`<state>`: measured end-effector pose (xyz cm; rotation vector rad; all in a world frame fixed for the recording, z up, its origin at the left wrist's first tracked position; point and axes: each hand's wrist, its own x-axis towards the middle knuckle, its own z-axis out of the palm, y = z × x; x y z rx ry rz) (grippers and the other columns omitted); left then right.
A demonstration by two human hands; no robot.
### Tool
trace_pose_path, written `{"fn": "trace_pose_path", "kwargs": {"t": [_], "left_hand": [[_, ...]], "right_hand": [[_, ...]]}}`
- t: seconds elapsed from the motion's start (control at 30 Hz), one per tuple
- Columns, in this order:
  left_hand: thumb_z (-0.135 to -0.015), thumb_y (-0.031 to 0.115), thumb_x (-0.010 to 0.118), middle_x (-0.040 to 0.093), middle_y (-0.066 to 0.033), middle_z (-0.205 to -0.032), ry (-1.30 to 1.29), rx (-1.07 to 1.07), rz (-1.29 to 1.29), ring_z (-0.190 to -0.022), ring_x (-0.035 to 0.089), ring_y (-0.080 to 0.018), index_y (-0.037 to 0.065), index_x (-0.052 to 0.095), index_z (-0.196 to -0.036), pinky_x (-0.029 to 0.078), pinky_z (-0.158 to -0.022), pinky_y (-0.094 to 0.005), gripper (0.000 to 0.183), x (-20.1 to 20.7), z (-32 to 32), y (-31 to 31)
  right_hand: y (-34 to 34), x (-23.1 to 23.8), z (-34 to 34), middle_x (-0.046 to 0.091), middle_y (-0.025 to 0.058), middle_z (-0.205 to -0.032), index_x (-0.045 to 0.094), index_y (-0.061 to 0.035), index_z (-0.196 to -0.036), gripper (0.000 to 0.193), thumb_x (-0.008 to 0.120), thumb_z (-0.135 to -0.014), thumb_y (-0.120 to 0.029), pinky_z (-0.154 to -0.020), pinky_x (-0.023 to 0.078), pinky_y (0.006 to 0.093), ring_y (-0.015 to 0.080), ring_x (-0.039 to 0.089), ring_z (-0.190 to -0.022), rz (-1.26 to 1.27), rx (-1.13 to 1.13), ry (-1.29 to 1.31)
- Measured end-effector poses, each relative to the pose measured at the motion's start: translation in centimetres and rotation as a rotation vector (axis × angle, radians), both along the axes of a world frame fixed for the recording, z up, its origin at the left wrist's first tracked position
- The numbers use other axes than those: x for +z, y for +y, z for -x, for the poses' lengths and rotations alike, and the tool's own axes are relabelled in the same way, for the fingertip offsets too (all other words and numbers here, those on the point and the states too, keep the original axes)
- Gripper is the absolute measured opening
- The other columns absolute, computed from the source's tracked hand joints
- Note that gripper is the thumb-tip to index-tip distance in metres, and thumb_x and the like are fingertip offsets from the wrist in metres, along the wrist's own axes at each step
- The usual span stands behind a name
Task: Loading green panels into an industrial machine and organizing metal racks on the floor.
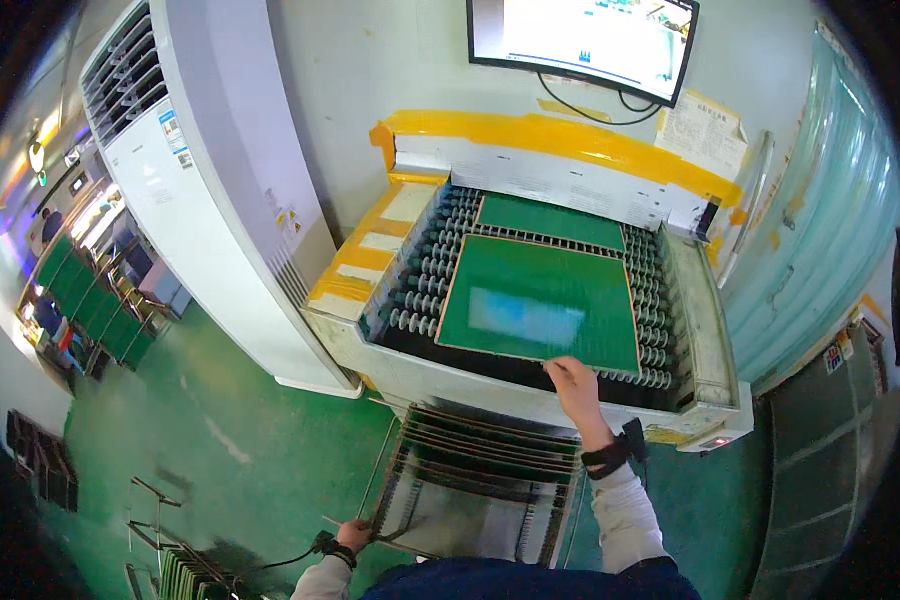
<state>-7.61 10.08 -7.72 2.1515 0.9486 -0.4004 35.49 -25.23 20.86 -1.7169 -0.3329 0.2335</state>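
Observation:
A large flat green panel (pixel 540 295) with a thin copper-coloured border lies on the roller conveyor (pixel 425 290). My right hand (pixel 573 388) reaches to the panel's near edge, fingers closed together at that edge in what looks like a pinch. Farther back on the rollers is a second green panel (pixel 550 218). Below the conveyor stands a slotted rack (pixel 470 505) with several panels upright in its far part. At the rack's near left corner my left hand (pixel 353 535) is closed round the frame.
A tall white air conditioner (pixel 220 210) stands left of the conveyor. A monitor (pixel 585 45) hangs on the wall behind. Another rack with panels (pixel 185 575) is at lower left. Clear plastic curtains (pixel 820 210) hang at the right. People and green panels (pixel 90 300) show at far left.

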Motion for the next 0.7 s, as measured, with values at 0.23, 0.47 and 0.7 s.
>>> {"fn": "trace_pose_path", "kwargs": {"t": [0.23,0.47,0.7], "left_hand": [[-0.077,0.028,0.065,0.070,-0.0149,-0.093,-0.020,0.146,0.168,-0.085,0.067,-0.0321,0.007,0.069,-0.104,0.052,-0.076,-0.0388,0.034,0.7,0.0,-0.7],[-0.081,0.029,0.062,0.068,-0.0189,-0.091,-0.015,-0.104,-0.065,-0.086,0.067,-0.0341,0.006,0.069,-0.105,0.052,-0.076,-0.0393,0.034,0.7,-0.2,-0.7],[-0.086,0.035,0.056,0.067,-0.0192,-0.086,-0.161,-0.103,-0.105,-0.079,0.064,-0.0384,0.011,0.070,-0.104,0.052,-0.071,-0.0446,0.033,1.4,-0.2,-1.0]], "right_hand": [[2.7,-1.0,-1.5,0.046,0.0145,-0.136,0.055,-0.0142,-0.127,0.045,0.063,-0.085,-0.031,-0.102,0.031,0.0534,0.0383,0.040,-0.125,0.850,-0.182,-0.815],[3.4,-0.6,-2.3,0.043,0.0141,-0.140,0.053,-0.0158,-0.130,0.049,0.062,-0.086,-0.035,-0.104,0.029,0.0535,0.0386,0.038,-0.128,0.901,-0.168,-0.742],[3.2,-0.8,-2.4,0.042,0.0147,-0.141,0.050,-0.0169,-0.133,0.051,0.061,-0.086,-0.036,-0.103,0.030,0.0537,0.0378,0.037,-0.129,0.984,-0.156,-0.736]]}}
